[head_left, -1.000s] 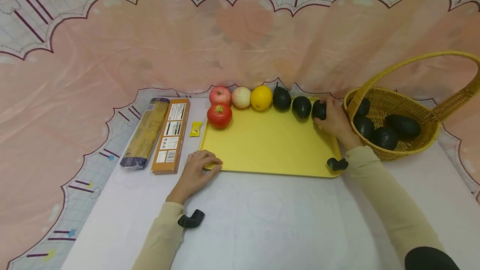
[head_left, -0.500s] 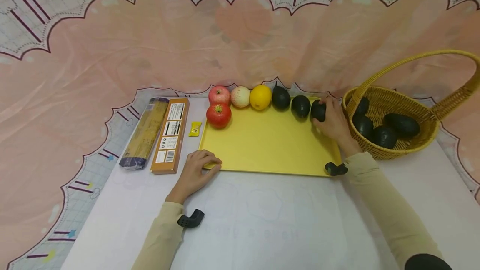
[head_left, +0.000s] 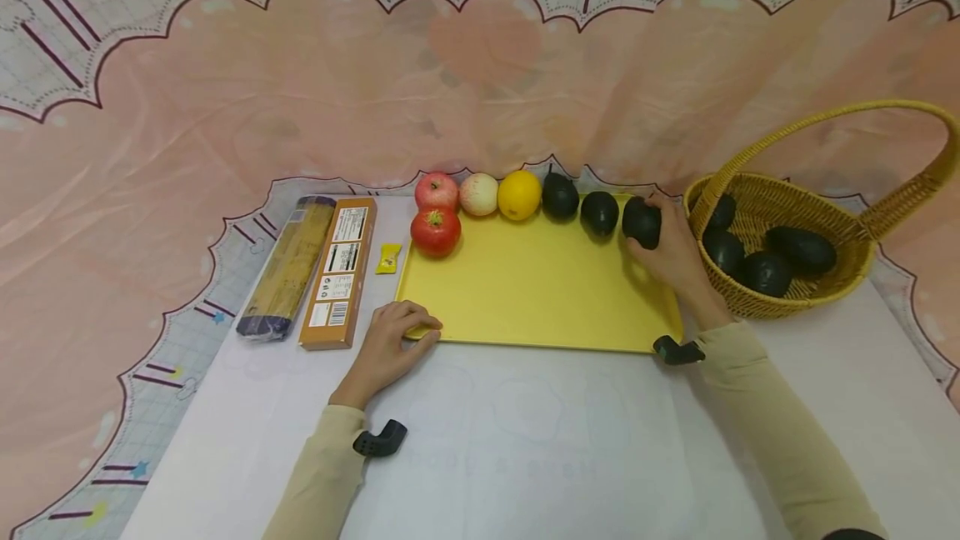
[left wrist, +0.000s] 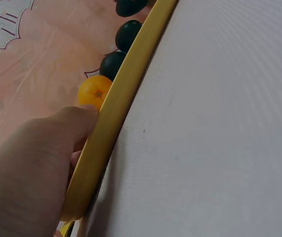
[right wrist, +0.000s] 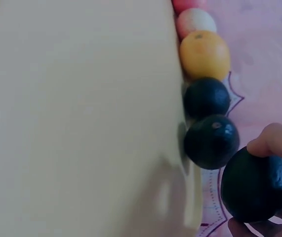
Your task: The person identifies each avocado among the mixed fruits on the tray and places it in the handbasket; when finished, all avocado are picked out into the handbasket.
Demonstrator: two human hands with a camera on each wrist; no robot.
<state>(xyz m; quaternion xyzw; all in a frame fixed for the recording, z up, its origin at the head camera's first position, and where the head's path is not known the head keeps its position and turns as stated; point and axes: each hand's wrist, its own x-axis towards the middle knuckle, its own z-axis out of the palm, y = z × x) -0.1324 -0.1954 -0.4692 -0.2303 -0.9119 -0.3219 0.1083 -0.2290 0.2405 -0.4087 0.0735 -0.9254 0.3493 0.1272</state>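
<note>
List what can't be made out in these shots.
Head: print on the brown box, too small.
Head: right side of the held dark fruit, behind the right hand.
Left wrist: most fingers of the left hand, behind its thumb.
Right wrist: pink fruit, cut off by the top edge.

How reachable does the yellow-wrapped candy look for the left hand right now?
Likely yes: the yellow-wrapped candy lies uncovered between the orange-brown box and the yellow tray, beyond the left hand, with nothing visible blocking the way. The hand would probably need to leave the tray's corner first.
</note>
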